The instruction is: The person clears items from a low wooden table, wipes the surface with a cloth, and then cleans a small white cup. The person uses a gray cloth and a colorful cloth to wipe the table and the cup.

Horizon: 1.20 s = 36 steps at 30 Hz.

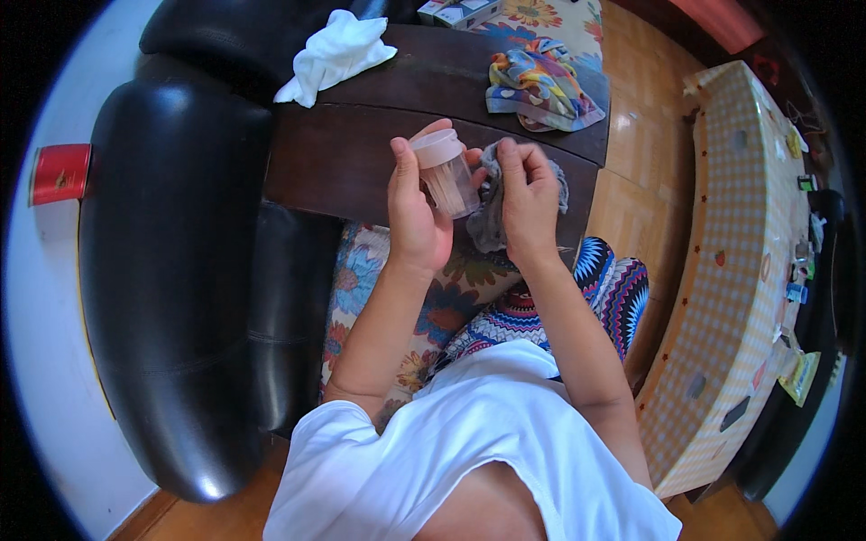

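I look down at a dark brown wooden surface (361, 153) in front of me. A white cloth (336, 52) lies at its far left corner, and a bright, many-coloured cloth (541, 86) lies at its far right. A big black leather sofa (171, 270) curves along my left side. A cupboard with a yellow checked cover (731, 270) stands on my right, on a wooden floor (640, 135). I sit on a flowery cushion (433, 298).

The small clear plastic jar (446, 173) has a pale pink lid and thin light sticks inside. It is up in the air above the near edge of the surface, tilted a little.

My left hand (417, 207) is wrapped around the jar, fingers (431, 132) curled behind it and gripping it. My right hand (528, 198) pinches a grey rag (487, 216) just beside the jar, fingers closed on the rag. Both forearms reach up from my white shirt (487, 442).
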### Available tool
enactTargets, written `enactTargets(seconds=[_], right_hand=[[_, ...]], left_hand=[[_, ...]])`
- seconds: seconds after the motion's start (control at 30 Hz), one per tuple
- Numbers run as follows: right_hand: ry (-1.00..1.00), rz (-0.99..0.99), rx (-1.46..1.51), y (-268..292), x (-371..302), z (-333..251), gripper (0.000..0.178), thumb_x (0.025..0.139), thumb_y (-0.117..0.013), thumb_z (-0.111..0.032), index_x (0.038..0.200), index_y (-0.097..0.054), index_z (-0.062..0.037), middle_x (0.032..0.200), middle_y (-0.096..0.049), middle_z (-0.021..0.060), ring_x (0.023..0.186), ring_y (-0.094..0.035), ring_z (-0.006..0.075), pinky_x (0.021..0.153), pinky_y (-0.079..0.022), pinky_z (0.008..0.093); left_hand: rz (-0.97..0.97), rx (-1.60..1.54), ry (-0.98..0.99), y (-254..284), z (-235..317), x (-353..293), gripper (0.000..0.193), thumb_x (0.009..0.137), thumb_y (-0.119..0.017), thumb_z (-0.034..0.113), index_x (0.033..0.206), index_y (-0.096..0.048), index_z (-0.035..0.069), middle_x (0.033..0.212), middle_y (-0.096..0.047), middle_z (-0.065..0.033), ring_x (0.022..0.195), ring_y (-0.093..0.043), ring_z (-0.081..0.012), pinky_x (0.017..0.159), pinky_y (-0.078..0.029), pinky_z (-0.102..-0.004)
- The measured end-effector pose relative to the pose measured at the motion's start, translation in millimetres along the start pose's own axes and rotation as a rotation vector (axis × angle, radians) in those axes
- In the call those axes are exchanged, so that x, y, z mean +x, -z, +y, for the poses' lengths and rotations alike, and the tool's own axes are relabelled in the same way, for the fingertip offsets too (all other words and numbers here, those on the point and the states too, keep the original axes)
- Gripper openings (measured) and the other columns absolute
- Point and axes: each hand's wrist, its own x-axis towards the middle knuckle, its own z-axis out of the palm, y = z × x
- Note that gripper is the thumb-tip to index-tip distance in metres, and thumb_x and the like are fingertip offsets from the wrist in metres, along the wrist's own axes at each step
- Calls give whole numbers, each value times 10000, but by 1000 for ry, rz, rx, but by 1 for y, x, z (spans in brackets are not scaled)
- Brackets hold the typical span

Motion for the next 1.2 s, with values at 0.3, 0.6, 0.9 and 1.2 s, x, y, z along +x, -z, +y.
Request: enactTargets(seconds=[0.3,0.6,0.9,1.2], right_hand=[[681,-233,-583,-25,-20,-21,209,783,-842,-29,899,-670,-42,890,-614,89,859,-609,259,757,-490,342],[548,-212,-290,-16,-31,-19,196,805,-843,-77,913,-684,-38,916,-624,70,834,-600,209,750,-473,306],[445,-201,-422,-34,-22,-40,339,826,-858,-137,1098,-682,-37,1037,-596,32,917,-557,121,810,-446,262],[272,-272,-230,-11,-8,-27,201,903,-806,-158,1046,-740,-34,968,-647,27,897,-617,115,797,-488,249]], left_hand=[[10,-6,-41,3,1,4,583,1096,-387,549,1376,-554,66,1185,-646,-92,1098,-643,-206,957,-542,-381],[-81,-57,-123,2,15,14,628,1117,-228,498,1407,-565,53,1118,-678,-107,1045,-658,-234,912,-566,-380],[-52,114,-164,-2,8,6,759,1058,-211,691,1270,-630,95,1049,-687,-66,976,-674,-192,852,-570,-332],[-115,-195,72,8,5,8,696,1048,-312,676,1188,-654,86,1054,-703,-65,1021,-671,-207,886,-558,-371]])
